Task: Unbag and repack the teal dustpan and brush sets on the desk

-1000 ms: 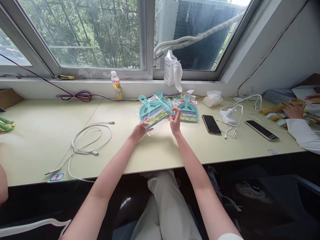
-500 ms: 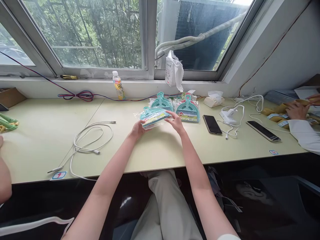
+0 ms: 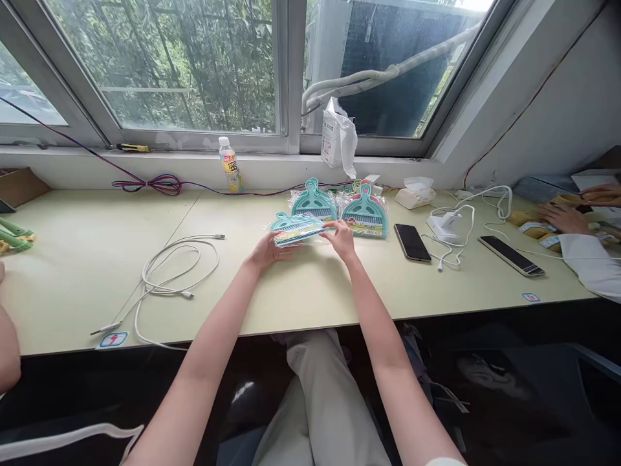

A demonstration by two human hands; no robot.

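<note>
Three packaged teal dustpan-and-brush sets are on the desk. The nearest packaged set [image 3: 297,229] lies nearly flat, low over the desk [image 3: 310,285], held at both ends. The left hand [image 3: 264,250] grips its near-left edge, fingers curled round the wrapper with the thumb on top. The right hand [image 3: 342,238] pinches the right end, fingers partly bent and closed on the plastic. Whether the pack actually rests on the surface cannot be told.

Just behind it lie the other two sets: a second set [image 3: 314,202] directly beyond, and a third set [image 3: 365,212] beside it to the right, both flat in clear wrapping.

Further right sit a dark phone [image 3: 412,242], a white charger with cable [image 3: 445,226], and a second phone [image 3: 510,254]. A tissue pack [image 3: 414,192] lies near the back edge. To the left, a coiled white cable [image 3: 172,272] rests on the desk. A small bottle [image 3: 229,166] stands against the sill, with a white bag [image 3: 338,138] upright at the window. At far right, another person's hand [image 3: 563,217] rests on yellow items.
</note>
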